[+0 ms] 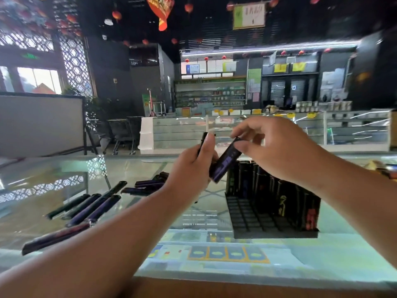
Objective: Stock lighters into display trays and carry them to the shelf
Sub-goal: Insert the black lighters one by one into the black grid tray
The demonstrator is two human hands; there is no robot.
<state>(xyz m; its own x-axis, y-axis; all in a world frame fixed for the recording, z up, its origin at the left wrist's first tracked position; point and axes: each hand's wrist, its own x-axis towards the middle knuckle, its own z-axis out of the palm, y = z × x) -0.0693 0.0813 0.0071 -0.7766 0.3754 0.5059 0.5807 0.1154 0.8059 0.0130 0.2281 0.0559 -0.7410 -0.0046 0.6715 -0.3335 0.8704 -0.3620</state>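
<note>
A black slotted display tray (247, 214) stands on the glass counter (64, 179), right of centre, its back and right rows filled with dark lighters (279, 190). My left hand (189, 166) grips a dark lighter (202, 140) upright above the counter. My right hand (279, 147) pinches the top of a purple-and-black lighter (224, 161), tilted, just above the tray's back-left corner. Several loose dark and purple lighters (94, 208) lie on the glass to the left, with more (148, 186) behind them.
The counter's wooden front edge (236, 287) runs along the bottom. Packaged goods show under the glass (227, 253). Beyond the counter stand a white board (40, 123) at left, a shopping cart, and further glass cases (268, 130) across the aisle.
</note>
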